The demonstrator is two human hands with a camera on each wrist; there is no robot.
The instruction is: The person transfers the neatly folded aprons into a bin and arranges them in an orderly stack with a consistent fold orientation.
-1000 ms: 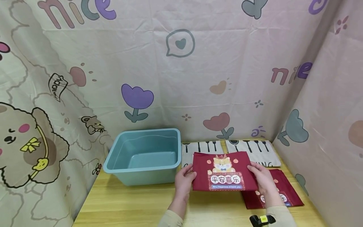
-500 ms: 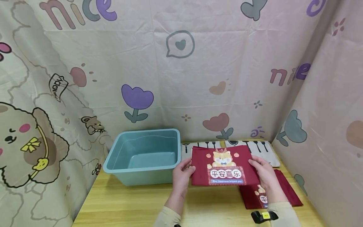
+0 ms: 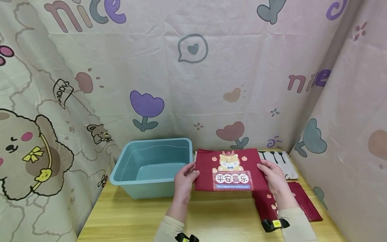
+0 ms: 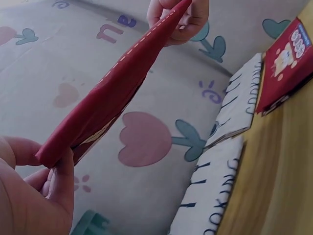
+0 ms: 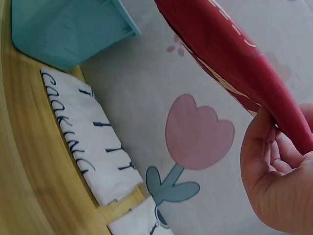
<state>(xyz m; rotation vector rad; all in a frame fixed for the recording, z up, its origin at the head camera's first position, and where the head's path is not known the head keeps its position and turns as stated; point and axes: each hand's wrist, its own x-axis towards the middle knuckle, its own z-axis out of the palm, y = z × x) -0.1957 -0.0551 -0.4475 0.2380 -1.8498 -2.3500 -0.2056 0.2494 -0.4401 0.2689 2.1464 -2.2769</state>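
Held up off the table by both hands is a folded red cloth (image 3: 231, 169) printed with a cartoon animal and Chinese characters. My left hand (image 3: 183, 181) pinches its left edge, thumb on the printed face. At the opposite edge my right hand (image 3: 276, 179) grips it the same way. Seen edge-on in the left wrist view, the red cloth (image 4: 107, 93) shows several layers between thumb and fingers. A second folded red cloth (image 3: 309, 206) lies on the table, partly hidden behind my right hand and forearm.
A blue-green plastic bin (image 3: 151, 182) stands left of my hands, with nothing visible inside. Two folded white cloths with black utensil prints lie along the back: one white cloth (image 5: 93, 137) beside the bin, another white cloth (image 3: 279, 163) farther right. Printed curtain (image 3: 193, 84) hangs behind.
Both hands have lifted the red cloth slightly and carried it left, toward the bin. It now covers more of the left white cloth. The bin and the other cloths stay put.
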